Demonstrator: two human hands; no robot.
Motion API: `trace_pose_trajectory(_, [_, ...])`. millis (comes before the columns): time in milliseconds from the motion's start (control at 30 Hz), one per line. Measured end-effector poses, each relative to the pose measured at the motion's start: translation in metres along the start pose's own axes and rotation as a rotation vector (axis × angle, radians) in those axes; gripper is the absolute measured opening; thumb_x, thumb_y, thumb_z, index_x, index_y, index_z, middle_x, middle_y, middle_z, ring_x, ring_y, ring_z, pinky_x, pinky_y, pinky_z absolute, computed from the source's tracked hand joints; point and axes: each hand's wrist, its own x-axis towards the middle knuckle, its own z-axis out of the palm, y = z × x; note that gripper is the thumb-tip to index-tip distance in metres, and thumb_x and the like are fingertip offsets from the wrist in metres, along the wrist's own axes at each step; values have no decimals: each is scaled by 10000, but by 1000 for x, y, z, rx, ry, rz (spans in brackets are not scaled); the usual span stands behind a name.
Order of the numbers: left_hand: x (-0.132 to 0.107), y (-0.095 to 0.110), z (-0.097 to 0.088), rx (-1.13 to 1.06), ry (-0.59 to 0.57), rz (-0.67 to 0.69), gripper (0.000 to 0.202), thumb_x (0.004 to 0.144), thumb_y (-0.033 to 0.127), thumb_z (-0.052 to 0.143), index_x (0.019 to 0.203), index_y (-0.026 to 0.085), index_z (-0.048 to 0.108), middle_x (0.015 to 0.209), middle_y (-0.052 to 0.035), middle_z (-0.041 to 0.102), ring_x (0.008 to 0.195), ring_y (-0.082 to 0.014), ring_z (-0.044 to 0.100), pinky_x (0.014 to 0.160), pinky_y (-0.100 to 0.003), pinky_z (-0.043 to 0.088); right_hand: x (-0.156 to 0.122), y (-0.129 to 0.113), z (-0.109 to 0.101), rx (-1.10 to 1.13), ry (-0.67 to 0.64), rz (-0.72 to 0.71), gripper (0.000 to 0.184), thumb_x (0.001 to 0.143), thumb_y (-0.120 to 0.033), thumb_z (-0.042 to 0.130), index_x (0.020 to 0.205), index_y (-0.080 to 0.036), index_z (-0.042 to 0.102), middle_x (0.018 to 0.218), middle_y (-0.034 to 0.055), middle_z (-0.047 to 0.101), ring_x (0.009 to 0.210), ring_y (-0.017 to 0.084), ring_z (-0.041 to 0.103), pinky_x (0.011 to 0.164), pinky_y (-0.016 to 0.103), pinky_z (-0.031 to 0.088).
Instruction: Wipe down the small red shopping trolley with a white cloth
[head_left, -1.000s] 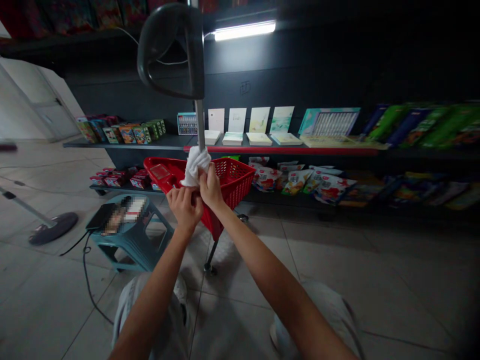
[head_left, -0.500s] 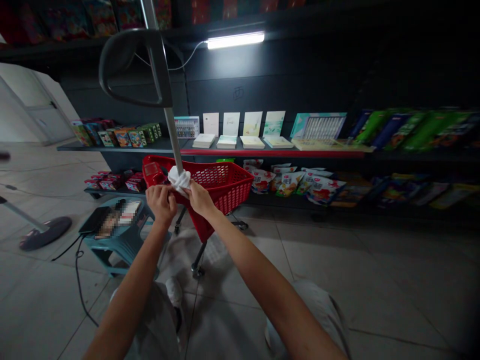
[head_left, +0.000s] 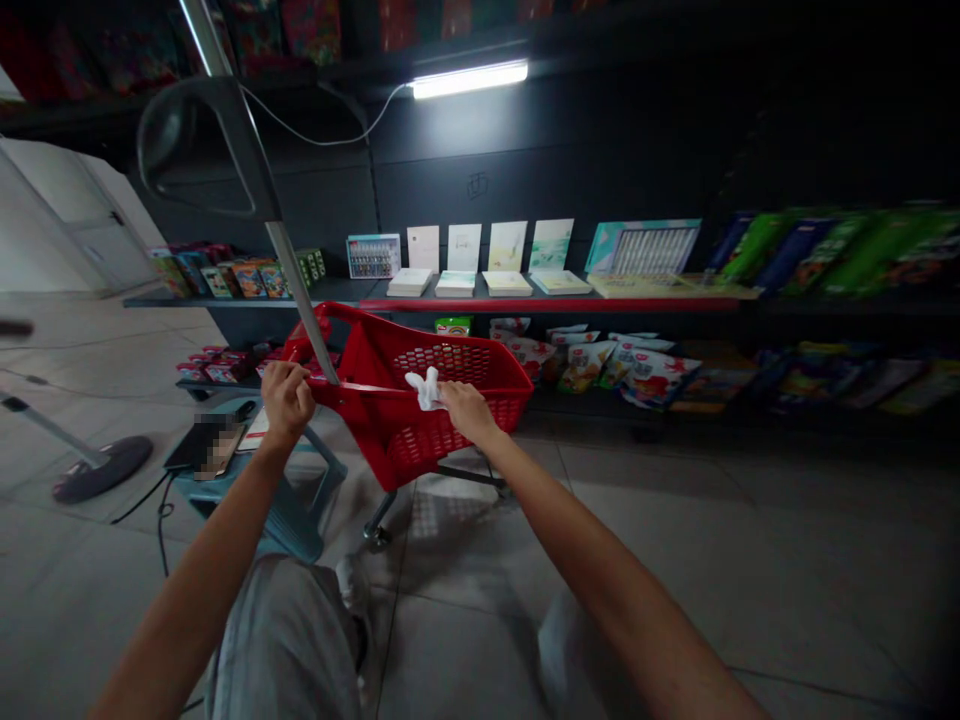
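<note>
Left grip (head_left: 287, 400) clamped on rim of red basket (head_left: 397, 450), steadying it; right grip (head_left: 466, 412) closed over white cloth (head_left: 424, 389), pressing it against the rim

Bare skin along both arms: the left forearm (head_left: 202, 550) running in from about 8 o'clock, the right forearm (head_left: 600, 570) from about 5 o'clock, each long, slim and tapering toward the wrist. At their far ends, the left hand (head_left: 287, 398) at about 9 o'clock and the right hand (head_left: 469, 412) just below the centre of the view. Loose, pale grey trousers (head_left: 281, 640) at about 7 o'clock, of soft cloth with broad folds, and the other trouser leg (head_left: 570, 660) at about 5 o'clock, paler and blurred. A whitish shoe (head_left: 351, 585) at about 7 o'clock, just beside the trousers, its details too blurred to tell.
</note>
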Motion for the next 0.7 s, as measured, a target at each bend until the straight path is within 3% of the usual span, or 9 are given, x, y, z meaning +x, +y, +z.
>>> trace_pose_trajectory(167, [5, -11, -1, 23, -10, 25, 154, 853, 222, 428, 786, 218, 567, 944, -137, 617, 1003, -298, 563, 965, -463, 425, -37, 31, -12, -101, -10, 47, 360, 1072, -192, 375, 1318, -145, 633, 1179, 140, 699, 1085, 255, 580, 976, 361, 359])
trace_pose_trajectory(433, [3, -9, -1, -10, 10, -18, 120, 858, 265, 469, 794, 222, 562, 965, -138, 621, 1055, -311, 577, 985, -453, 421, -92, 106, -25, -52, 40, 206, 286, 1033, -177, 424, 1201, -139, 652, 1152, 153, 711, 1095, 265, 604, 994, 332, 381])
trace_pose_trajectory(567, [3, -2, 3, -6, 72, -72, 146, 872, 257, 432, 766, 227, 529, 930, -132, 599, 1046, -310, 567, 986, -457, 425, -104, 109, -17, -100, 143, 253, 299, 1030, -157, 385, 1134, -150, 665, 1087, 152, 710, 1063, 274, 599, 983, 348, 401])
trace_pose_trajectory(700, [6, 7, 9, 9, 133, -113, 163, 877, 249, 412, 732, 239, 486, 905, -122, 572, 1026, -306, 555, 977, -452, 426, -102, 102, -20, -97, 134, 252, 279, 1010, -128, 403, 1142, -148, 648, 1108, 144, 710, 1072, 266, 603, 996, 350, 401])
